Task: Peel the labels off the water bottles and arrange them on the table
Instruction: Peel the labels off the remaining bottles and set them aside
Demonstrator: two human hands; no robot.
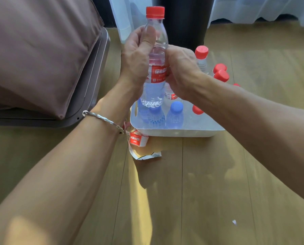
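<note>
Step in hand: label removal on one bottle [155,55], judged to be at its start. Holds that bottle upright and lifted clear above the white tray [174,132], red cap [155,12] on top, water inside. Grips the upper body with the left hand [135,55], fingers wrapped behind and thumb laid along the clear shoulder. Closes the right hand [181,71] on the right side of the red label [157,73], fingers curled round it; fingertips hidden, so cannot tell of any lifted edge. Shows the label flat and whole around the waist on the visible face. Next move, as a judgement: find the seam, raise a corner with a nail, then pull around the body while steadying with the left hand; squeeze lightly to avoid denting thin plastic. Afterwards, drop the strip beside the peeled labels [139,139] lying on the plank floor [200,174] just in front of the tray's near left corner, and stand the bare bottle in its place. Remaining work, again as a judgement: considerable. In the tray: blue-capped bottles [176,106] at the near side, directly below the raised one. Past the right hand, toward the far right: red-capped bottles [201,51]; cannot tell which of these stand inside the tray. Left of the tray: a brown bed cover [41,50]. On the left wrist: a thin metal bracelet [101,118].
</note>
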